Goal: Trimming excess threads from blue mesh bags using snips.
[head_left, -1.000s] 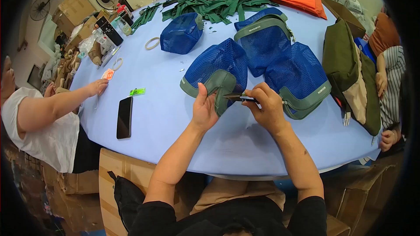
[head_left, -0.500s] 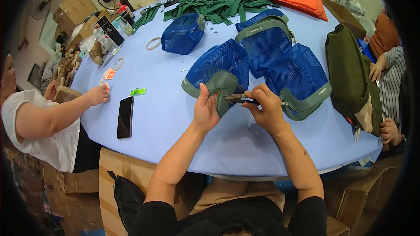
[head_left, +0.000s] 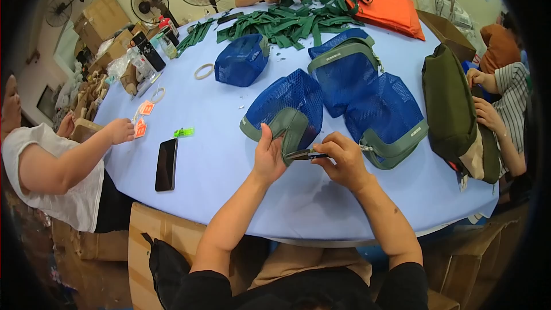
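A blue mesh pouch [head_left: 293,95] with grey-green trim lies in front of me, its trimmed edge folded up toward me. My left hand [head_left: 268,158] grips that edge between thumb and fingers; part of the fingers is behind the fabric. In my right hand [head_left: 346,162] are small thread snips [head_left: 303,154], their blades pointing left and meeting the trim by my left hand. Whether the blades touch a thread is too small to tell. Just right of the snips sits a second blue mesh pouch [head_left: 389,106], with a third pouch [head_left: 347,74] behind it.
Another mesh pouch [head_left: 241,60] stands farther back, before a heap of green straps [head_left: 287,26] and an orange bag [head_left: 387,11]. A black phone [head_left: 166,165] lies at left. On the right, a co-worker handles an olive bag [head_left: 453,109]. Other people sit at left and across.
The snips have come down onto the trim's edge beside my left hand, their blades now lower. The right co-worker's hands have shifted on the olive bag. The whole view has tilted slightly up.
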Action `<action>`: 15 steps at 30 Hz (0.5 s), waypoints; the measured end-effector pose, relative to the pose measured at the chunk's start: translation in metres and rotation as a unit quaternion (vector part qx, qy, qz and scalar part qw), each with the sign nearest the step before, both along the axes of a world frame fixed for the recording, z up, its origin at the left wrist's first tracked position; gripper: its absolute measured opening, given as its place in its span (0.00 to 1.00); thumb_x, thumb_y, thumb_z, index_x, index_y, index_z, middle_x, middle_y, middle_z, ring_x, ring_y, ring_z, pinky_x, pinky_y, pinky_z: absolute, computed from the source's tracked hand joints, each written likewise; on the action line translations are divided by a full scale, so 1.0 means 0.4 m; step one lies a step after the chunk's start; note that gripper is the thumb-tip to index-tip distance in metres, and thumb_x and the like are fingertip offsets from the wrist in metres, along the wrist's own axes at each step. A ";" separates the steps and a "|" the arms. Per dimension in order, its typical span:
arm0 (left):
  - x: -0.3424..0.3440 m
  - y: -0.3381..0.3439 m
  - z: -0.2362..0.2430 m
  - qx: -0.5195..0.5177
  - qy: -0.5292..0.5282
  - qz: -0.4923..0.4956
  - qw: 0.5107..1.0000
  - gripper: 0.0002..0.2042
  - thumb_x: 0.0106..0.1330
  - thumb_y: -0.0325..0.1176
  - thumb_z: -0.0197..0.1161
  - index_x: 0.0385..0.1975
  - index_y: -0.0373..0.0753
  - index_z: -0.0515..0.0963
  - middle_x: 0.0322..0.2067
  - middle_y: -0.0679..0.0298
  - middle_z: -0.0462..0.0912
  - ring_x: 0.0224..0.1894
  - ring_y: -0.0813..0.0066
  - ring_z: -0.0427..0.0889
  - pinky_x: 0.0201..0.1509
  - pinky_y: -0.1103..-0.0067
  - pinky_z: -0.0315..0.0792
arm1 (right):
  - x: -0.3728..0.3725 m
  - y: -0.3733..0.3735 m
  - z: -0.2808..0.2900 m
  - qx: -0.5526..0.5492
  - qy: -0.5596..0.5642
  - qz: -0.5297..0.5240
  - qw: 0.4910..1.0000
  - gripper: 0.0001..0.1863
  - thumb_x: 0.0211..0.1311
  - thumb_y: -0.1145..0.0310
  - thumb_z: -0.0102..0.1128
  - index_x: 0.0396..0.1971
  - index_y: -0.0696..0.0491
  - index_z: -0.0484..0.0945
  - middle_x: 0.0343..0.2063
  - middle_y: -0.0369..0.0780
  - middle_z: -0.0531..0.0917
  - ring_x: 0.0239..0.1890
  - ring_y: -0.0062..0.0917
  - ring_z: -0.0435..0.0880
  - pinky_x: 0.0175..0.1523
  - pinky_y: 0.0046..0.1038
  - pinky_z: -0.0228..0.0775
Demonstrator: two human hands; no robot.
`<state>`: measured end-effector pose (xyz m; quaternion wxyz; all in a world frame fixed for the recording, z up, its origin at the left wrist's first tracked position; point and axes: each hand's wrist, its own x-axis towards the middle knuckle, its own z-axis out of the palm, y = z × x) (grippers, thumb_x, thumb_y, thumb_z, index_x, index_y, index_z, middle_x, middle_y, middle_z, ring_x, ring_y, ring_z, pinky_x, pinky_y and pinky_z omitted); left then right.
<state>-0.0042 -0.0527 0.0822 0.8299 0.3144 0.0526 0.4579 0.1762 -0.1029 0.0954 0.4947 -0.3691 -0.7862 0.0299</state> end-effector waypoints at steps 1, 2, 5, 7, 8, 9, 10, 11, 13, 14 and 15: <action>0.000 0.000 -0.002 0.003 0.000 -0.004 1.000 0.31 0.65 0.56 0.30 0.55 0.35 0.59 0.53 0.57 0.65 0.56 0.65 0.63 0.60 0.70 0.56 | 0.002 -0.002 0.000 -0.012 0.008 -0.020 1.000 0.17 0.37 0.75 0.68 0.31 0.54 0.73 0.24 0.39 0.73 0.21 0.28 0.73 0.24 0.24 0.66; 0.000 0.000 -0.004 0.007 -0.002 -0.008 1.000 0.31 0.65 0.56 0.30 0.55 0.35 0.59 0.53 0.57 0.65 0.56 0.65 0.63 0.60 0.70 0.56 | 0.004 -0.001 -0.003 -0.008 0.006 -0.024 1.000 0.17 0.37 0.75 0.68 0.31 0.54 0.73 0.24 0.39 0.73 0.21 0.28 0.73 0.24 0.24 0.66; -0.002 -0.001 -0.008 0.022 0.012 0.005 1.000 0.31 0.65 0.56 0.31 0.55 0.35 0.59 0.54 0.58 0.65 0.56 0.66 0.63 0.60 0.72 0.56 | 0.009 0.003 -0.007 -0.034 0.090 -0.079 0.992 0.18 0.39 0.78 0.66 0.34 0.56 0.72 0.25 0.39 0.72 0.21 0.25 0.73 0.24 0.22 0.66; -0.003 -0.003 -0.009 0.021 0.044 0.023 0.999 0.31 0.65 0.55 0.31 0.56 0.34 0.57 0.55 0.56 0.63 0.57 0.65 0.62 0.62 0.71 0.53 | 0.012 0.001 0.002 -0.035 0.097 -0.097 0.990 0.17 0.40 0.76 0.66 0.33 0.55 0.72 0.25 0.39 0.72 0.21 0.27 0.73 0.23 0.24 0.66; -0.002 -0.004 -0.011 0.022 0.043 0.021 0.999 0.31 0.65 0.55 0.31 0.56 0.34 0.57 0.55 0.56 0.63 0.57 0.65 0.62 0.62 0.71 0.53 | 0.012 0.000 0.005 -0.038 0.106 -0.111 0.987 0.16 0.41 0.74 0.66 0.33 0.55 0.72 0.24 0.39 0.72 0.21 0.29 0.74 0.23 0.25 0.67; -0.002 -0.004 -0.014 0.022 0.051 0.023 0.998 0.31 0.65 0.55 0.31 0.56 0.34 0.58 0.54 0.57 0.64 0.57 0.67 0.62 0.61 0.73 0.54 | 0.011 0.000 0.005 -0.037 0.106 -0.113 0.987 0.16 0.41 0.74 0.66 0.33 0.55 0.72 0.24 0.39 0.72 0.21 0.29 0.74 0.23 0.25 0.67; -0.001 -0.004 -0.015 0.022 0.059 0.027 0.998 0.31 0.65 0.55 0.32 0.55 0.34 0.59 0.54 0.58 0.65 0.56 0.69 0.63 0.60 0.74 0.55 | 0.009 0.001 0.002 -0.037 0.109 -0.111 0.987 0.17 0.39 0.76 0.66 0.33 0.56 0.72 0.25 0.39 0.72 0.21 0.27 0.73 0.23 0.24 0.66; 0.001 -0.003 -0.015 0.022 0.059 0.026 0.998 0.31 0.65 0.55 0.32 0.55 0.34 0.59 0.54 0.58 0.65 0.56 0.69 0.63 0.60 0.74 0.55 | 0.008 0.002 0.000 -0.037 0.113 -0.108 0.987 0.18 0.38 0.77 0.67 0.33 0.56 0.72 0.25 0.39 0.71 0.20 0.25 0.72 0.24 0.24 0.65; 0.003 -0.002 -0.015 0.052 0.079 0.017 0.995 0.31 0.65 0.56 0.31 0.55 0.34 0.59 0.54 0.58 0.65 0.57 0.68 0.63 0.61 0.74 0.55 | 0.008 0.002 0.000 -0.033 0.088 -0.099 0.991 0.18 0.38 0.77 0.67 0.33 0.57 0.72 0.24 0.39 0.71 0.21 0.26 0.72 0.23 0.24 0.65; 0.004 -0.001 -0.013 0.051 0.080 0.019 0.995 0.31 0.65 0.56 0.31 0.55 0.34 0.59 0.54 0.58 0.65 0.57 0.68 0.63 0.61 0.74 0.55 | 0.007 0.002 0.001 -0.029 0.064 -0.090 0.994 0.18 0.38 0.77 0.67 0.32 0.57 0.72 0.24 0.39 0.71 0.21 0.26 0.72 0.23 0.24 0.65; 0.005 -0.001 -0.009 0.059 0.076 0.014 0.995 0.31 0.64 0.56 0.31 0.55 0.35 0.59 0.54 0.58 0.65 0.57 0.68 0.62 0.61 0.73 0.54 | 0.006 0.002 0.002 -0.029 0.064 -0.088 0.994 0.18 0.38 0.77 0.67 0.32 0.57 0.72 0.24 0.39 0.71 0.21 0.26 0.72 0.23 0.24 0.65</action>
